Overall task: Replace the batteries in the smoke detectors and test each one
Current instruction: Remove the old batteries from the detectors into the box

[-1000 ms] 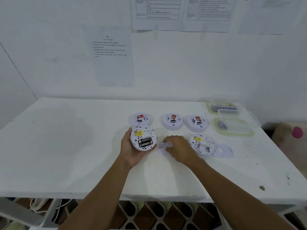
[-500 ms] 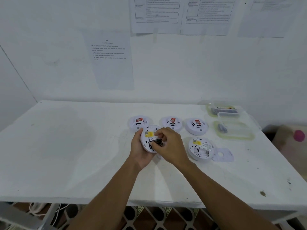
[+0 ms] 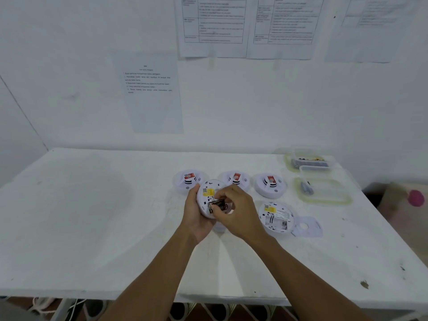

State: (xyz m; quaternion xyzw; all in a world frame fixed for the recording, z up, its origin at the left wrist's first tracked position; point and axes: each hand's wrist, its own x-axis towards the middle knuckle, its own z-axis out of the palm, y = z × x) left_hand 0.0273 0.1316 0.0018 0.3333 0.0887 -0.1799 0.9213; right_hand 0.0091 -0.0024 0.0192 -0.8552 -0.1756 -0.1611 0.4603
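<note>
Detector (image 3: pixel 208 193) underside up, battery (image 3: pixel 218 202) crosswise, right hand (image 3: pixel 237 213) pinching

A scuffed white table (image 3: pixel 92 216) stands against a white wall (image 3: pixel 69 66). Printed paper sheets (image 3: pixel 152 93) hang on it; patterned floor (image 3: pixel 208 314) shows beneath the table.

You get bright, even light; soft shadow on white table (image 3: pixel 92 216) left half (wall sheets (image 3: pixel 213 24) blurred); edges bow.

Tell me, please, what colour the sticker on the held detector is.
The sticker is yellow, clearest in the head view.
</note>
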